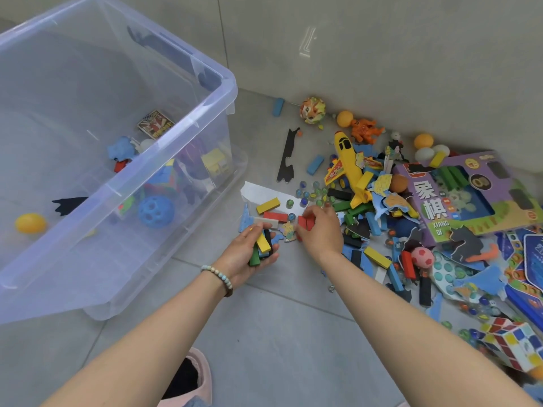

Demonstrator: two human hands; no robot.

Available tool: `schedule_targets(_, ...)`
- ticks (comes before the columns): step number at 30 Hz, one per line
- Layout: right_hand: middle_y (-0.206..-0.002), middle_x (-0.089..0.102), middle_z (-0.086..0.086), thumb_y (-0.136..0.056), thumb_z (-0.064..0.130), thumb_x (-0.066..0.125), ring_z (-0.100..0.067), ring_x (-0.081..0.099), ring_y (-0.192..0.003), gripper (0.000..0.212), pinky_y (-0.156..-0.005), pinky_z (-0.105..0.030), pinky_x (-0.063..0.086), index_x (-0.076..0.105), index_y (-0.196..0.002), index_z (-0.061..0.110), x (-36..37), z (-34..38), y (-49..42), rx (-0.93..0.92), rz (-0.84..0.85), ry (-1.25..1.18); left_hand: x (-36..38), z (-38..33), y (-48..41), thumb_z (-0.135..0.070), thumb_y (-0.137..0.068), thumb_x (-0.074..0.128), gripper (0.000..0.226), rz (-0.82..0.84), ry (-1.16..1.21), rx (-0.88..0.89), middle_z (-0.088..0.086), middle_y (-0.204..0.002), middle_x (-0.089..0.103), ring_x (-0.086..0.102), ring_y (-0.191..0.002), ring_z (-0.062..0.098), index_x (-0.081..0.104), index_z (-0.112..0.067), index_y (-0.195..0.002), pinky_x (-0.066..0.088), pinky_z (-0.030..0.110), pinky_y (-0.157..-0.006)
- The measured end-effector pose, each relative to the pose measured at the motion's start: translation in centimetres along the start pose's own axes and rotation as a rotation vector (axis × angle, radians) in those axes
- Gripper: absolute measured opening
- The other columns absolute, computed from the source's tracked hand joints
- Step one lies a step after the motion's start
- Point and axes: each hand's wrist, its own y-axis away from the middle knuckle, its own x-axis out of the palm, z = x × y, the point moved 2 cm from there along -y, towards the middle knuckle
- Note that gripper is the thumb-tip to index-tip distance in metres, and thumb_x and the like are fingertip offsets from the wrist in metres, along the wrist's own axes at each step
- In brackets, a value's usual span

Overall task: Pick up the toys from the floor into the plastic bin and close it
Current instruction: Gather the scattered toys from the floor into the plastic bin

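Looking down from the head camera, I see two bare forearms reaching out over a grey tiled floor. The left hand, with a bead bracelet at the wrist, is turned palm up, its fingers curled round a bundle of blocks in yellow, green and black. Just beside it, the right hand is low at the floor, its fingers bent round red blocks.

Near the hands lie a loose yellow block, a red one and a scatter of marbles.

The clear plastic bin fills the left of the view, lid off, close to the left hand. Inside it are a blue holed ball, a yellow ball and other small toys.

To the right, against the wall, spreads the main heap of toys: a yellow toy plane, a purple game box, foam puzzle pieces, balls, more blocks, and a puzzle cube at the lower right.
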Motion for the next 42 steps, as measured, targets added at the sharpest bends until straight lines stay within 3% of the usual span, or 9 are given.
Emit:
schedule_targets(7,-0.098,0.057,0.001,-0.077,0.026,0.065,-0.021,0.054,-0.090,0.020,-0.065,-0.028,0.039,0.055,-0.093,0.019,-0.6,-0.7,0.1,-0.054,-0.078,-0.010,-0.2,-0.2,-0.5,-0.029,-0.097,0.046,0.022,0.003,0.051,0.002,0.008,-0.095,0.061,0.063,-0.076,0.019,0.061,-0.014,-0.097,0.058,0.030,-0.062)
schedule_targets(11,-0.083,0.058,0.001,-0.078,0.028,0.071,-0.020,0.055,-0.076,0.029,-0.062,-0.033,0.044,0.047,-0.093,0.020,-1.4,-0.8,0.1,-0.042,-0.064,-0.149,-0.3,-0.5,-0.7,-0.031,-0.097,0.047,0.023,0.004,0.064,0.002,0.009,-0.094,0.061,0.063,-0.078,0.021,0.062,-0.014,-0.095,0.059,0.029,-0.061)
schedule_targets(17,-0.100,0.059,0.004,-0.079,0.034,0.069,-0.016,0.056,-0.091,0.032,-0.069,-0.029,0.046,0.053,-0.104,0.024,-0.5,-1.6,0.6,-0.103,-0.006,-0.051,-0.4,-0.3,-1.0,-0.032,-0.096,0.046,0.025,-0.004,0.081,-0.012,0.010,-0.095,0.061,0.063,-0.081,0.023,0.063,-0.013,-0.096,0.059,0.031,-0.063)
schedule_targets(21,-0.097,0.064,0.003,-0.080,0.035,0.068,-0.016,0.057,-0.092,0.027,-0.071,-0.030,0.049,0.062,-0.103,0.021,-0.3,-1.7,0.8,-0.112,-0.021,0.037,-0.8,-0.3,-1.0,-0.032,-0.097,0.045,0.026,0.000,0.100,-0.017,0.010,-0.094,0.061,0.062,-0.085,0.022,0.063,-0.013,-0.098,0.059,0.032,-0.064)
schedule_targets(26,-0.090,0.067,0.006,-0.078,0.023,0.075,-0.007,0.057,-0.077,0.028,-0.066,-0.011,0.044,0.068,-0.103,0.015,-1.5,1.6,1.9,-0.073,0.060,-0.480,-0.5,-0.3,-1.0,-0.040,-0.098,0.040,0.035,0.073,0.097,-0.041,0.010,-0.099,0.064,0.064,-0.087,0.024,0.064,-0.016,-0.103,0.059,0.035,-0.070)
schedule_targets(30,-0.101,0.065,0.005,-0.074,0.028,0.078,-0.006,0.058,-0.086,0.030,-0.074,-0.013,0.045,0.065,-0.101,0.020,-0.9,5.0,2.6,-0.210,0.284,-0.535,-0.4,-1.0,-1.0,-0.055,-0.096,0.027,0.053,0.165,0.150,-0.056,0.011,-0.106,0.069,0.066,-0.095,0.022,0.066,-0.020,-0.105,0.055,0.037,-0.079)
schedule_targets(34,-0.118,0.053,0.008,-0.080,0.027,0.072,-0.003,0.048,-0.106,0.036,-0.084,-0.015,0.042,0.060,-0.115,0.026,-0.6,5.3,-0.1,-0.296,0.236,-0.308,-2.2,-1.9,-1.1,-0.053,-0.094,0.037,0.048,-0.011,0.196,-0.057,0.011,-0.084,0.070,0.066,-0.082,0.023,0.061,-0.012,-0.102,0.059,0.034,-0.066)
schedule_targets(38,-0.137,0.046,0.001,-0.079,0.025,0.074,-0.016,0.035,-0.130,0.056,-0.102,-0.023,0.028,0.052,-0.130,0.024,1.4,5.3,-1.5,-0.413,0.348,0.037,-3.5,-2.3,-1.0,-0.051,-0.092,0.043,0.046,-0.101,0.189,-0.079,0.014,-0.098,0.066,0.064,-0.088,0.022,0.059,-0.010,-0.103,0.058,0.030,-0.060)
schedule_targets(42,-0.135,0.045,0.001,-0.079,0.026,0.073,-0.019,0.035,-0.128,0.061,-0.101,-0.030,0.033,0.048,-0.134,0.023,2.0,4.8,-2.0,-0.450,0.275,0.191,-3.9,-2.4,-1.1,-0.050,-0.091,0.046,0.044,-0.121,0.217,-0.089,0.014,-0.101,0.066,0.066,-0.086,0.023,0.056,-0.010,-0.109,0.059,0.030,-0.057)
